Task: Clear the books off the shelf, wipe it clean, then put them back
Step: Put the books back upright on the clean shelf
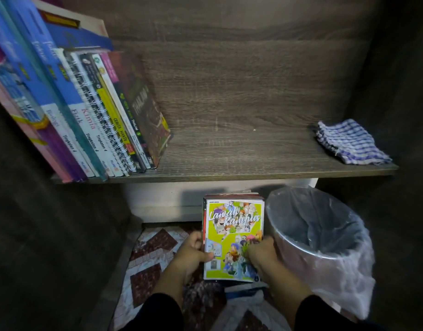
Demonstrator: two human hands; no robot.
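My left hand [193,250] has its grip clamped on the left edge of a small stack of books [233,237], thumb curled over the yellow-green cover on top, fingers tucked against the side. My right hand [261,253] clamps the stack's right edge the same way, fingertips pressed on the cover's lower right. Both grips are closed around the stack, which sits low, below the front edge of the shelf [229,173] and above the patterned floor mat [146,266].

Just right of the stack, touching my right hand or nearly so, stands a round bin [310,235] lined with a clear plastic bag [353,278]; the liner folds over the rim, and I cannot tell whether anything lies inside. Below the stack a bit of white plastic [246,304] shows between my black sleeves.

Above the stack, the shelf's left end holds a row of books [98,111] leaning left, with a dark-covered one at the row's right end. At the shelf's far right end lies a folded blue-checked cloth [349,142], well apart from the row.
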